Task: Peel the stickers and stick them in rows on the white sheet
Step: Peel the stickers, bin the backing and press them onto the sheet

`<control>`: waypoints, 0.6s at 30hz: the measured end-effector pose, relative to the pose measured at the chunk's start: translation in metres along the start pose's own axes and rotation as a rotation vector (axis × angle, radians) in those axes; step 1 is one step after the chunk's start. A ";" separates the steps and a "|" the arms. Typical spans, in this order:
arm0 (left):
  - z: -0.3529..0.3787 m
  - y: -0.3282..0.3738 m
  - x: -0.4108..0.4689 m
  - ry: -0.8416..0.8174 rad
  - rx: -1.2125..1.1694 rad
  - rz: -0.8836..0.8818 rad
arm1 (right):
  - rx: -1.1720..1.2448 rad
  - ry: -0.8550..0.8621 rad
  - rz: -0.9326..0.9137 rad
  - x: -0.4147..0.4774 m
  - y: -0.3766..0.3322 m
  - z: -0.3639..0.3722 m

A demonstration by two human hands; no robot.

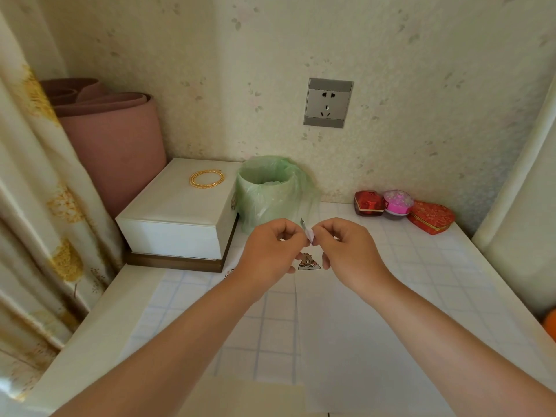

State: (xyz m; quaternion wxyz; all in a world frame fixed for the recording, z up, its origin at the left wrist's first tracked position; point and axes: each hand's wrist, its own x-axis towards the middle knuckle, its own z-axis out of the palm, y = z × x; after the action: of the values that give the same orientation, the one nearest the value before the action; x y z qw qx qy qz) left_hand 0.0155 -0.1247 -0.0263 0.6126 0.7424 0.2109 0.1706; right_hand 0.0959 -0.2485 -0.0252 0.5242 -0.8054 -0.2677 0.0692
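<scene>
1 sticker [310, 235] pinched btwn L hand [275, 246] & R hand [346, 245].

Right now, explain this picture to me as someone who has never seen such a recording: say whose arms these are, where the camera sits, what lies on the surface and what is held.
There is no machine here. A person works with bare hands, and the single picture comes from a camera worn on the head, looking forward and down. The left hand and the right hand together pinch a small white sticker piece above the white sheet, which lies on the checked table. One cartoon sticker already shows on the sheet. Behind stand a white box with a gold loop on top, a bin lined with a green bag, and three small gift boxes.
</scene>
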 end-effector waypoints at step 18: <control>-0.011 0.002 -0.003 -0.026 0.018 -0.009 | 0.042 0.024 0.010 -0.004 -0.007 0.003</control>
State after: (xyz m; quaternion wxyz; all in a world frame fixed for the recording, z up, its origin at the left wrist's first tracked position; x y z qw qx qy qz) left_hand 0.0073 -0.1171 -0.0217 0.6094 0.7490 0.2078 0.1561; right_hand 0.0890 -0.2462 -0.0208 0.5437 -0.7964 -0.2559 0.0678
